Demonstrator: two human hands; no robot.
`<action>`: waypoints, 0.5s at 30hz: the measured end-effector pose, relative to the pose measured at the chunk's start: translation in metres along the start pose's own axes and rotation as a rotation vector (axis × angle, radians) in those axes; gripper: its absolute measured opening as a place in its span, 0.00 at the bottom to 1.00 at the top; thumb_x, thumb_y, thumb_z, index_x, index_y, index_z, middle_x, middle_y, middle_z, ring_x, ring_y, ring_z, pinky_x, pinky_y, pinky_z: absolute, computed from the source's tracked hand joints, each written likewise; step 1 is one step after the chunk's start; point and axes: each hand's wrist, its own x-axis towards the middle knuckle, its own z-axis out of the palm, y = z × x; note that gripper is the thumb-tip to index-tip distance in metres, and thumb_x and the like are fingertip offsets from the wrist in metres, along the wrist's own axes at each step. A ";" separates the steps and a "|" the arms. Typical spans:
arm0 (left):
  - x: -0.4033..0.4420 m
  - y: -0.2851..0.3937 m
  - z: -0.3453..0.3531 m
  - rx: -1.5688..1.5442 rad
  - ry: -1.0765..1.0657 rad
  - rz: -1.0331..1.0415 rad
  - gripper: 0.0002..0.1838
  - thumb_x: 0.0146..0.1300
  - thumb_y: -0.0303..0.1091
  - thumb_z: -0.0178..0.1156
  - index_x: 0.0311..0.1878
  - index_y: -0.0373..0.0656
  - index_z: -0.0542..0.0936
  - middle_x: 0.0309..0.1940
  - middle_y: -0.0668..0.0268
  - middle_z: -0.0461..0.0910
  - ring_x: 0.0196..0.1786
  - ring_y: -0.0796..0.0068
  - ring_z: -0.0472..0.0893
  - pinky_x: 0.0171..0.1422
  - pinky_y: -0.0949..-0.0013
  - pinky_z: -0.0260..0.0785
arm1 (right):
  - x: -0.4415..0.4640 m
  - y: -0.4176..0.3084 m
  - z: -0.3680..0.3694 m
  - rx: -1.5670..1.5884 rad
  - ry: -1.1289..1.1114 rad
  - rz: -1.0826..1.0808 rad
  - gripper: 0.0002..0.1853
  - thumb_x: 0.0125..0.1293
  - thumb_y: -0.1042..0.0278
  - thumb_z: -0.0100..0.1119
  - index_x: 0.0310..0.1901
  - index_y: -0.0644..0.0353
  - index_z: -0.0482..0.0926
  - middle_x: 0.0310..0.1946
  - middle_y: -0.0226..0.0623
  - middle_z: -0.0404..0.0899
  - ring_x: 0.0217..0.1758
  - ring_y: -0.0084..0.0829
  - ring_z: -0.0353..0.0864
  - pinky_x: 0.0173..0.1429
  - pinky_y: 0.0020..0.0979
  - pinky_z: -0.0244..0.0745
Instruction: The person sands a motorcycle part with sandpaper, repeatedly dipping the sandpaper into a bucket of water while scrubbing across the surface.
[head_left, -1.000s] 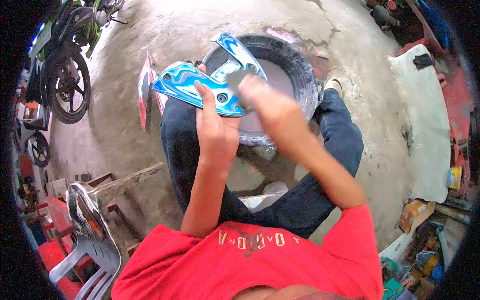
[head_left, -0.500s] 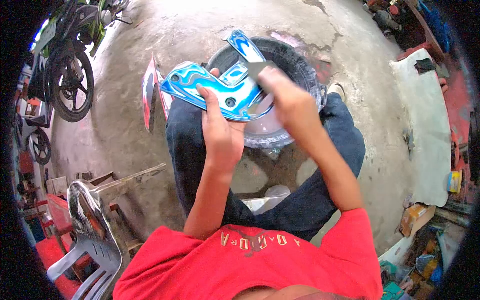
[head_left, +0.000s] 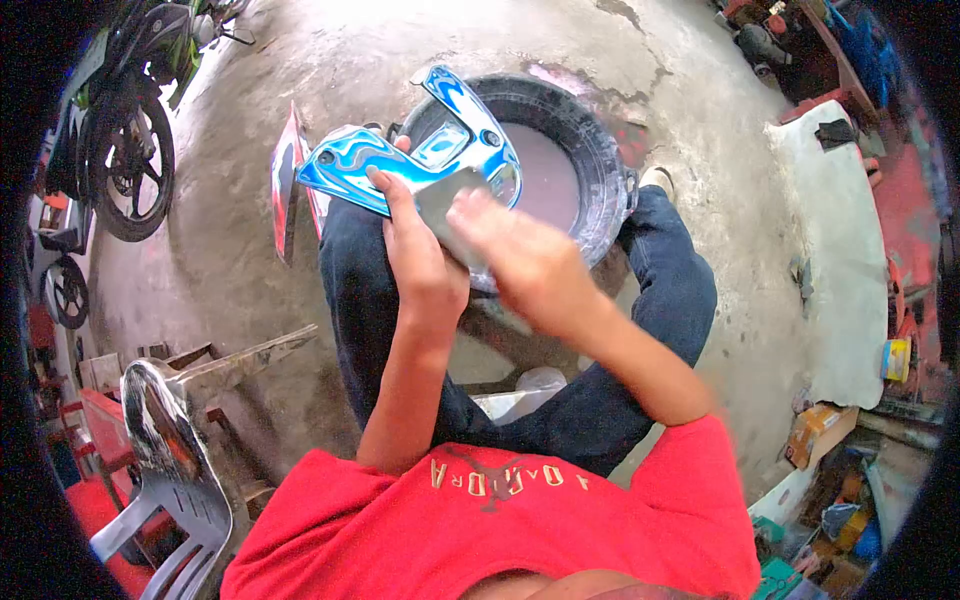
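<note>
My left hand (head_left: 425, 255) holds a glossy blue, white and silver curved panel (head_left: 355, 162) from below, its thumb on the near edge. The panel has round holes and a raised arm at its far end. Pressed under the fingers of my right hand (head_left: 520, 250) is a flat grey sheet (head_left: 447, 200), lying over the near part of the panel. Motion blurs the right fingertips slightly. Below the panel stands a black round tub (head_left: 600, 150) with cloudy greyish liquid in it.
A red and white panel (head_left: 288, 185) is beside my left knee. A grey plastic chair (head_left: 180, 460) stands at the lower left, motorcycles (head_left: 130, 160) at the upper left. On the right are a long white panel (head_left: 835, 270) and a cardboard box (head_left: 820, 432).
My right hand, with the grey sheet, has moved from the panel's far right part down to its near part. The blue panel has shifted slightly left since half a second ago.
</note>
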 end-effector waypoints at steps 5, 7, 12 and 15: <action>0.000 -0.002 0.000 -0.061 0.007 0.111 0.34 0.78 0.60 0.42 0.74 0.42 0.63 0.68 0.58 0.71 0.69 0.63 0.74 0.74 0.56 0.67 | 0.008 0.056 -0.002 -0.111 0.000 0.225 0.21 0.64 0.76 0.53 0.59 0.62 0.78 0.58 0.51 0.81 0.59 0.43 0.84 0.61 0.39 0.80; 0.001 -0.003 0.001 -0.060 0.022 0.141 0.34 0.78 0.59 0.43 0.74 0.41 0.64 0.67 0.57 0.72 0.69 0.63 0.74 0.74 0.56 0.67 | 0.006 0.045 -0.004 -0.040 -0.003 0.194 0.22 0.64 0.75 0.53 0.61 0.64 0.78 0.60 0.51 0.80 0.61 0.43 0.83 0.64 0.40 0.79; 0.003 0.002 -0.004 -0.043 -0.017 0.113 0.34 0.79 0.60 0.43 0.72 0.41 0.65 0.65 0.58 0.73 0.67 0.64 0.76 0.71 0.58 0.69 | 0.003 -0.006 -0.006 0.020 -0.050 0.076 0.28 0.58 0.83 0.53 0.63 0.62 0.78 0.61 0.48 0.80 0.66 0.44 0.80 0.69 0.41 0.75; -0.006 -0.002 0.005 -0.068 0.038 0.124 0.34 0.79 0.61 0.41 0.72 0.41 0.65 0.65 0.57 0.74 0.66 0.64 0.76 0.70 0.58 0.70 | 0.009 0.046 -0.005 -0.014 -0.014 0.332 0.26 0.62 0.83 0.51 0.63 0.64 0.76 0.62 0.54 0.78 0.67 0.47 0.77 0.70 0.40 0.74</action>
